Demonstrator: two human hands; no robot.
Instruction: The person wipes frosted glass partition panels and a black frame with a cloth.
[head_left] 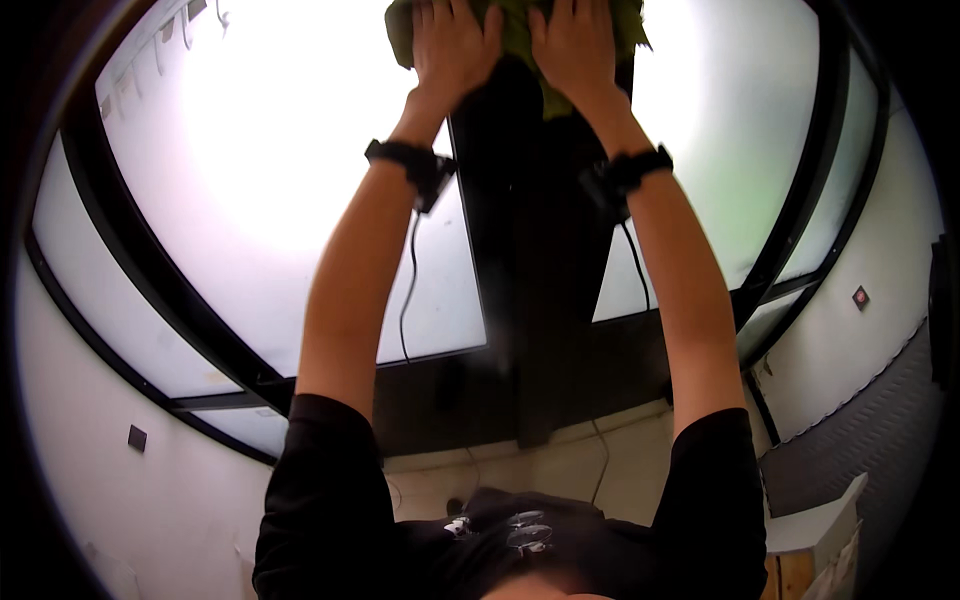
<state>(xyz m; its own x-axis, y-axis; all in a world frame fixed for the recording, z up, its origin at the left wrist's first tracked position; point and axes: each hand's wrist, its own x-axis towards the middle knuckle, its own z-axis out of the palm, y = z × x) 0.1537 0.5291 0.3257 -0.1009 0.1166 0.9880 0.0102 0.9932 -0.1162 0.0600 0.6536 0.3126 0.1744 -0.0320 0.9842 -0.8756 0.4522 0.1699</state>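
Note:
Both my arms reach up to an olive-green cloth (520, 42) at the top of the view. My left hand (455, 45) lies against its left part, fingers straight and thumb apart. Against its right part rests my right hand (578, 45), likewise with fingers straight and thumb out. The upper edge of the picture cuts off some fingertips and the cloth's far side. A black strap with a small device (415, 170) sits on my left wrist, and a similar black strap (628, 180) is on my right. A thin cable hangs from each.
Bright frosted panes (270, 200) in black frames (130, 230) stand on both sides, with a dark upright between them. Several hooks (185, 25) hang at the upper left. A white piece of furniture (815, 525) stands at the lower right, near a grey ribbed surface (850, 430).

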